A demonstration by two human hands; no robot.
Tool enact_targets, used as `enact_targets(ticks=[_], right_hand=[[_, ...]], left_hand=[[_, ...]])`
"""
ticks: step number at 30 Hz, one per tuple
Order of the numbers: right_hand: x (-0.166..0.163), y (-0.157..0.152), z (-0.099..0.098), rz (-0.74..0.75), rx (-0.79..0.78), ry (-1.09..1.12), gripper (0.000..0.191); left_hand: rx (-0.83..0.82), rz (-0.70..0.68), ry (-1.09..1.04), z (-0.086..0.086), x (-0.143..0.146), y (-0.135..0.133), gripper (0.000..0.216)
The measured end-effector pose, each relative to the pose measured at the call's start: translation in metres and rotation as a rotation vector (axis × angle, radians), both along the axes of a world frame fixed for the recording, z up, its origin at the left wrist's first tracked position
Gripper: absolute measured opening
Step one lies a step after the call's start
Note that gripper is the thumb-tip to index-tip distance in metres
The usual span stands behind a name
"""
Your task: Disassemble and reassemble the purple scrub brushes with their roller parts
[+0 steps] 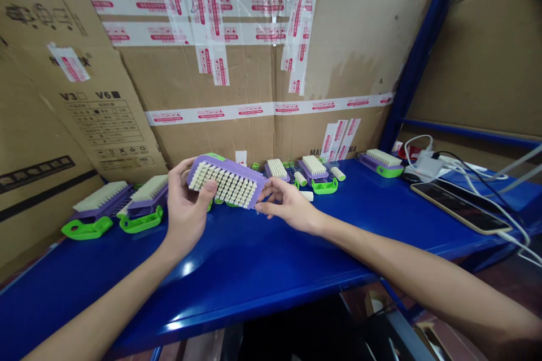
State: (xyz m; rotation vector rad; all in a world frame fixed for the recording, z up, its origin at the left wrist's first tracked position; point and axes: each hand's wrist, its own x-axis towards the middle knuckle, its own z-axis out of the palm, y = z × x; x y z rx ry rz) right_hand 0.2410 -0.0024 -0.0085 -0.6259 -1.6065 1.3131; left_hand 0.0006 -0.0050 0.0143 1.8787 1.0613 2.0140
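Both of my hands hold one purple scrubbing brush (pixel 226 180) with cream bristles above the blue shelf (pixel 262 248). The bristles face me. My left hand (pixel 186 208) grips its left end, thumb over the bristles. My right hand (pixel 284 203) pinches its right end with fingertips. A green part peeks out at the brush's top edge.
Several more purple-and-green brushes lie on the shelf: two at the left (pixel 101 208), two behind my hands (pixel 315 172), one further right (pixel 381 162). A phone (pixel 459 206), a white charger (pixel 425 168) and cables sit at the right. Taped cardboard (pixel 237 67) walls the back.
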Motion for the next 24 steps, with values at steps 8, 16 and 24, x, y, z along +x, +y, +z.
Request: enact_targets(ticks=[8, 16, 24], right_hand=[[-0.0002, 0.0003, -0.0007, 0.005, 0.017, 0.004, 0.055], [-0.0007, 0.0015, -0.0026, 0.009, 0.044, -0.003, 0.055], [0.0002, 0.0001, -0.0010, 0.006, 0.058, -0.012, 0.050]], left_hand=[[0.023, 0.002, 0.026, 0.0014, 0.0021, -0.0029, 0.061], [0.024, 0.012, 0.033, 0.0031, 0.0027, -0.0033, 0.060], [0.018, 0.024, 0.026, 0.0029, 0.0014, -0.0024, 0.061]])
